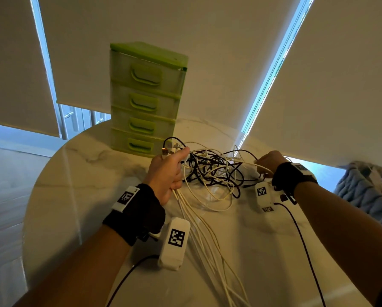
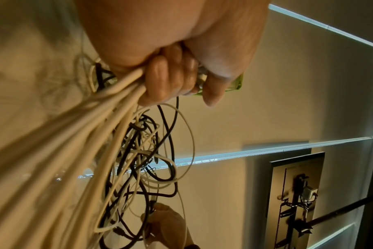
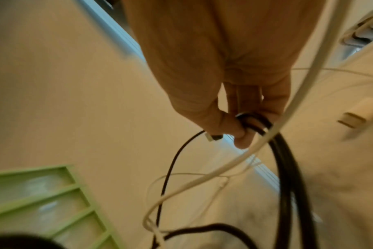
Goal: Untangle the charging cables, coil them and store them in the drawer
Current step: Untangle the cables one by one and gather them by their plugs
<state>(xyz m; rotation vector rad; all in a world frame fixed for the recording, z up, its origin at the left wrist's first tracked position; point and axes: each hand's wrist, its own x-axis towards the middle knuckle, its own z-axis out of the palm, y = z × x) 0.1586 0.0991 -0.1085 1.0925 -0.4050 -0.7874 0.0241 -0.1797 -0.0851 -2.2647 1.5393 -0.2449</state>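
On a round marble table [image 1: 75, 196], the left hand [image 1: 166, 173] clenches a bundle of white cables [image 1: 199, 229] while the right hand [image 1: 270, 161] pinches a black cable [image 3: 287, 168] in the unsorted tangle [image 1: 212, 169]; nothing coiled, green plastic drawers [image 1: 143, 100] closed.

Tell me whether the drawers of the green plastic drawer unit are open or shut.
Shut. All four drawers of the green plastic drawer unit sit flush with its frame in the head view, handles in line, none pulled out.
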